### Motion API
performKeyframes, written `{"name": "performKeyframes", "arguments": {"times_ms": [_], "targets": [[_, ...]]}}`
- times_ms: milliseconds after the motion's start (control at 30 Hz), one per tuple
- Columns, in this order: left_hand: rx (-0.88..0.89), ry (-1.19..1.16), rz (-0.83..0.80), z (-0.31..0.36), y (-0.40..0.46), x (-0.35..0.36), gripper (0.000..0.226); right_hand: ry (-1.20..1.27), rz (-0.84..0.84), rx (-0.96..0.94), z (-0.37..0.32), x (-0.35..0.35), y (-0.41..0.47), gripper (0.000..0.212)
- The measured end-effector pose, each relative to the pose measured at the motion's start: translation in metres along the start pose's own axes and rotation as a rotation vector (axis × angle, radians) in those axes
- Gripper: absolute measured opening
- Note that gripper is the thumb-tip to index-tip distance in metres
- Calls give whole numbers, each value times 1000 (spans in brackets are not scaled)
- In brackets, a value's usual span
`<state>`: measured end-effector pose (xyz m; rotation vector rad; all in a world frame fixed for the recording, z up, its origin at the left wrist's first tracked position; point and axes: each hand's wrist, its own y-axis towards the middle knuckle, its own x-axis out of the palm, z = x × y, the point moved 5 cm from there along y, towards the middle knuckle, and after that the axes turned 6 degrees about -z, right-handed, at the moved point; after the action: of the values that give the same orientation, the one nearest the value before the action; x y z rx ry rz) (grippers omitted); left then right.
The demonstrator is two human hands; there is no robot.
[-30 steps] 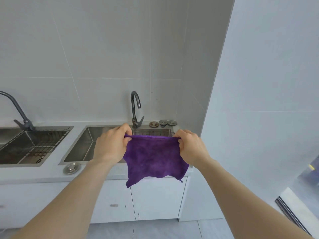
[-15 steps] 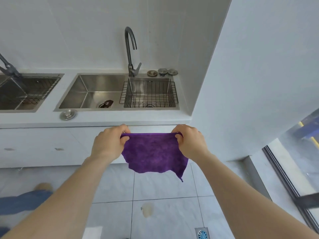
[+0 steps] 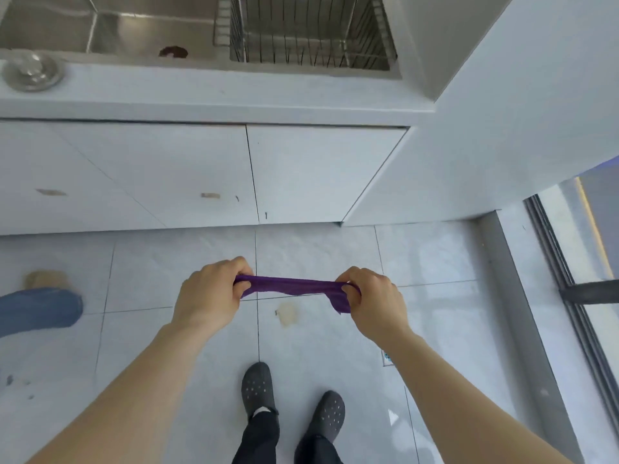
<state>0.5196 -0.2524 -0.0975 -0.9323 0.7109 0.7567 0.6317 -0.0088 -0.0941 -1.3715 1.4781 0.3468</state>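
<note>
Purple cloth (image 3: 294, 287) had dropped from sink (image 3: 134, 25) height to low over the floor (image 3: 150, 272), pulled into a flat band; your left hand (image 3: 209, 296) and right hand (image 3: 371, 301) pinched its ends with curled fingers, above the tan stain (image 3: 287, 314), likely ready for wiping

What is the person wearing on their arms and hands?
Nothing at all. The left hand and the right hand have no gloves, and no rings, watch or bracelet show. The forearms are bare, with no sleeves in view.
</note>
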Motion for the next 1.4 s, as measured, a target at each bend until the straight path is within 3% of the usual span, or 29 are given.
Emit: {"name": "performKeyframes", "arguments": {"times_ms": [600,1033,1400], "targets": [[-170,-66,-295,-176,59,372,11,-3,-164,79,181,359,63,19],[-76,-84,-149,-263,214,527,9,-53,189,-61,264,515,218,24],[100,-35,90,-286,279,570,15,-122,472,-186,292,557,288,33]]}}
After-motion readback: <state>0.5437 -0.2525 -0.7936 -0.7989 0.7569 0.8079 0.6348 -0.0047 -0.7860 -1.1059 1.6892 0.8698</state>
